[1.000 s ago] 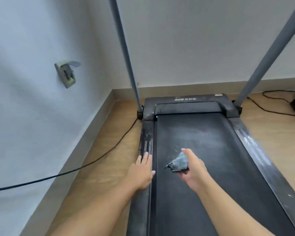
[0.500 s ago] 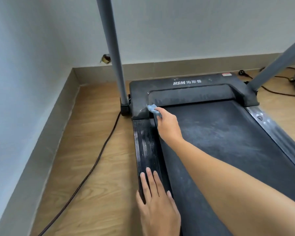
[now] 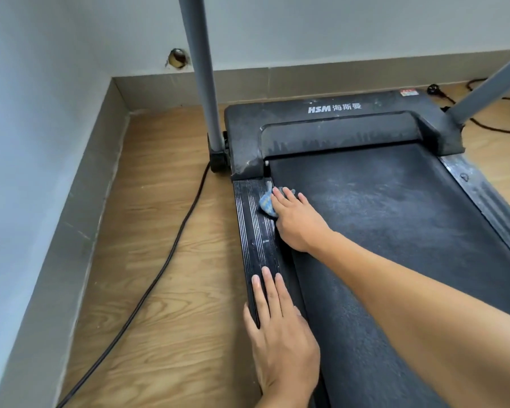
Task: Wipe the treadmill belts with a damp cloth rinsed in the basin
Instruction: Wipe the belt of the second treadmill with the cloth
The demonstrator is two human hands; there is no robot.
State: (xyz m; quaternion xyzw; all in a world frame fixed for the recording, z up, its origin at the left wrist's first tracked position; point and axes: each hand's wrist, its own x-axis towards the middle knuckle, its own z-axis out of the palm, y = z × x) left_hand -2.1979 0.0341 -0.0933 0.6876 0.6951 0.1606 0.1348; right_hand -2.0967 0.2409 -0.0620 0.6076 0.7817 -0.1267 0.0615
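Just two hands (image 3: 280, 328) (image 3: 299, 222), one cloth (image 3: 266, 204).

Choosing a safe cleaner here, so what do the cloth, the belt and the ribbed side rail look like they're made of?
Cloth: soft woven fabric, blue, crumpled into folds. Belt: apparently rubbery, matte black with fine grain and a grey dusty film. Side rail: hard black plastic or coated metal, unclear which; its ribs catch glossy highlights.

A small crumpled blue cloth (image 3: 266, 204) is lying bunched at the front left edge of the wide black treadmill belt (image 3: 395, 231), touching the ribbed side rail (image 3: 252, 231). The belt is lying flat, showing pale dusty smears.
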